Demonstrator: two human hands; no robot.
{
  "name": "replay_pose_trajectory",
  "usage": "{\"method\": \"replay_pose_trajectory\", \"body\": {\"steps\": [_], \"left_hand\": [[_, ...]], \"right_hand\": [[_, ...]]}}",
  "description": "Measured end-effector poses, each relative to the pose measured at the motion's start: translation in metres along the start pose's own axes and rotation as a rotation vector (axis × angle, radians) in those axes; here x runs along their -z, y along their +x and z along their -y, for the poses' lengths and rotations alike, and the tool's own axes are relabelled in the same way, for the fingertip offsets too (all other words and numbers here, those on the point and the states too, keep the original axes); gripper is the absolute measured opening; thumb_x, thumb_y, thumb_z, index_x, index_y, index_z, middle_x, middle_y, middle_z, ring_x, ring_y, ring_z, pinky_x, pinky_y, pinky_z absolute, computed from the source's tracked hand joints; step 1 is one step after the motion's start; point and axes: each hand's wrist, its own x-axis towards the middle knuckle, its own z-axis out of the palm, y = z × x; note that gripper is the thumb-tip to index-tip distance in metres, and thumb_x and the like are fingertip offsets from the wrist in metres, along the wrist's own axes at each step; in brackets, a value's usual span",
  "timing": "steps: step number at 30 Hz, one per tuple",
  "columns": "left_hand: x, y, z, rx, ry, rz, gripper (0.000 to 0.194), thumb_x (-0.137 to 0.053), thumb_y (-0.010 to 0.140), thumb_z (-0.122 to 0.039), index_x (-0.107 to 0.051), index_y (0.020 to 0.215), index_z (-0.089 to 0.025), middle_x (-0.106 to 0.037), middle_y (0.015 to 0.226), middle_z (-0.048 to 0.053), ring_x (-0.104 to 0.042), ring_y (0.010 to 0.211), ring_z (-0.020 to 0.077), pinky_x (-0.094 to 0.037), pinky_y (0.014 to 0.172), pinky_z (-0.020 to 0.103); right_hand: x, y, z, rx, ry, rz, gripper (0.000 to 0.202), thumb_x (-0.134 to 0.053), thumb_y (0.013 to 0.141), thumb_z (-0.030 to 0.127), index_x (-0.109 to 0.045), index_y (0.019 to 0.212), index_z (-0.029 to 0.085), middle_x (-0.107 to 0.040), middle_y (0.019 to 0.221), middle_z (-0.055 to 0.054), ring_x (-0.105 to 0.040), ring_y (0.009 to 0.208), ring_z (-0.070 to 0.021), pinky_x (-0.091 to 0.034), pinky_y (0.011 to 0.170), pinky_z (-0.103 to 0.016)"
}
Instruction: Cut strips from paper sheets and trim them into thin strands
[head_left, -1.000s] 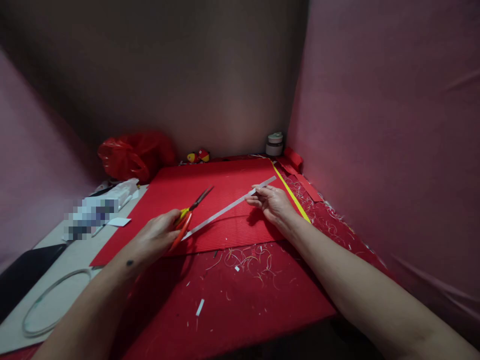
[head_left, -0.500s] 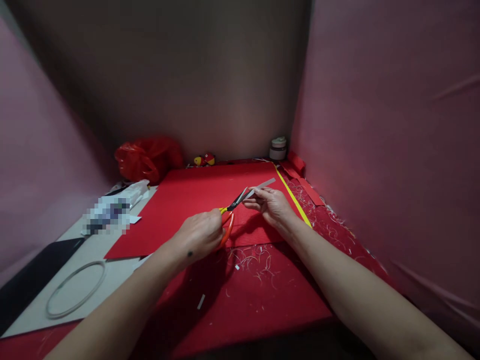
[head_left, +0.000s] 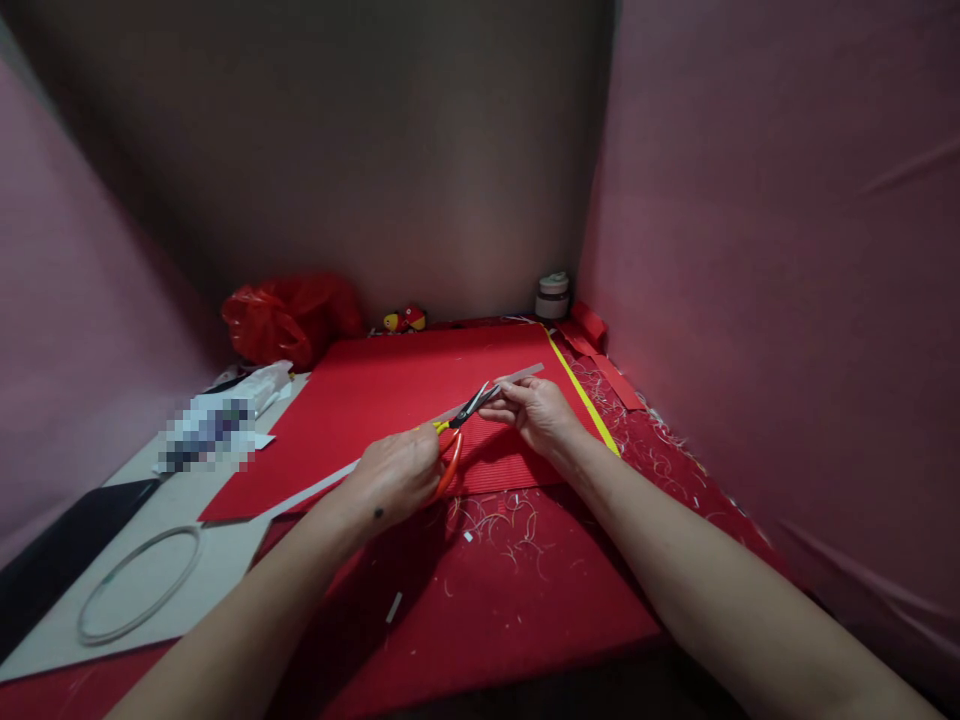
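Note:
My left hand (head_left: 397,468) is wrapped round a pair of scissors (head_left: 463,417) with orange and yellow handles. Their dark blades are parted a little and point up and right, towards my right hand (head_left: 538,410). Between its thumb and fingers, my right hand pinches a thin whitish strip (head_left: 530,371), whose short end sticks out to the right. A long stretch of pale strip runs down to the left behind my left hand. Whether the blades touch the strip is hard to tell. Beneath both hands lies a large red sheet (head_left: 375,385), finely ridged near its front edge.
Loose thread scraps (head_left: 510,530) and small white offcuts litter the red cloth (head_left: 480,610). A yellow strip (head_left: 581,387) edges the sheet's right side. At the back are a red plastic bag (head_left: 289,315) and a lidded jar (head_left: 553,296). A looped cord (head_left: 141,585) lies left.
A long pale strip now shows to the left of and behind my left hand. The strip's right end sits slightly lower and further left. Both hands keep their holds.

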Motion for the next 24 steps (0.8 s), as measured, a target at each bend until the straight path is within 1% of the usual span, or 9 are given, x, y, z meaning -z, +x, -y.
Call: {"method": "replay_pose_trajectory", "body": {"steps": [4, 9, 11, 14, 16, 24], "left_hand": [[-0.0009, 0.0009, 0.0000, 0.009, 0.010, 0.000, 0.031, -0.025, 0.089, -0.039, -0.048, 0.093, -0.018, -0.065, 0.087, 0.013, -0.064, 0.075, 0.0246, -0.037, 0.054, 0.030], [-0.0020, 0.0011, -0.0001, 0.023, 0.029, -0.006, 0.035, -0.023, 0.089, -0.041, -0.047, 0.095, -0.017, -0.065, 0.085, 0.014, -0.064, 0.075, 0.0273, -0.037, 0.053, 0.031], [-0.0020, 0.0008, -0.0006, 0.038, 0.030, -0.010, 0.034, -0.024, 0.088, -0.041, -0.047, 0.096, -0.017, -0.066, 0.086, 0.014, -0.064, 0.076, 0.0276, -0.038, 0.053, 0.031], [-0.0015, 0.0000, -0.0015, 0.069, 0.041, 0.003, 0.034, -0.025, 0.088, -0.039, -0.048, 0.098, -0.016, -0.066, 0.089, 0.015, -0.064, 0.080, 0.0280, -0.040, 0.057, 0.032], [-0.0014, -0.0005, -0.0018, 0.067, 0.050, 0.007, 0.036, -0.025, 0.088, -0.038, -0.048, 0.101, -0.015, -0.066, 0.088, 0.016, -0.064, 0.083, 0.0291, -0.041, 0.059, 0.033], [-0.0037, 0.0007, 0.0001, 0.073, 0.059, 0.034, 0.036, -0.026, 0.088, -0.037, -0.047, 0.106, -0.015, -0.065, 0.088, 0.017, -0.064, 0.085, 0.0304, -0.043, 0.063, 0.035]], "right_hand": [[-0.0006, -0.0005, 0.0001, 0.000, -0.004, -0.001, 0.005, -0.063, 0.074, 0.015, -0.058, 0.071, 0.014, -0.066, 0.068, -0.005, -0.064, 0.060, -0.0136, -0.057, 0.064, -0.028], [-0.0014, -0.0019, 0.0016, 0.015, -0.006, -0.007, 0.007, -0.063, 0.072, 0.017, -0.057, 0.071, 0.015, -0.066, 0.068, -0.004, -0.064, 0.060, -0.0142, -0.057, 0.062, -0.029], [-0.0022, -0.0032, 0.0026, 0.029, -0.008, -0.001, 0.009, -0.065, 0.070, 0.015, -0.056, 0.070, 0.015, -0.066, 0.069, -0.004, -0.064, 0.062, -0.0144, -0.057, 0.063, -0.029], [-0.0033, -0.0053, 0.0037, 0.048, -0.009, 0.026, 0.013, -0.066, 0.063, 0.010, -0.056, 0.070, 0.014, -0.065, 0.071, -0.003, -0.065, 0.066, -0.0151, -0.057, 0.067, -0.030], [-0.0036, -0.0059, 0.0037, 0.057, -0.011, 0.033, 0.014, -0.066, 0.060, 0.008, -0.057, 0.069, 0.014, -0.064, 0.072, -0.003, -0.065, 0.068, -0.0156, -0.057, 0.067, -0.030], [-0.0030, -0.0044, 0.0025, 0.039, -0.024, 0.019, 0.017, -0.067, 0.060, 0.009, -0.055, 0.070, 0.015, -0.063, 0.069, -0.002, -0.064, 0.065, -0.0144, -0.057, 0.065, -0.027]]}}
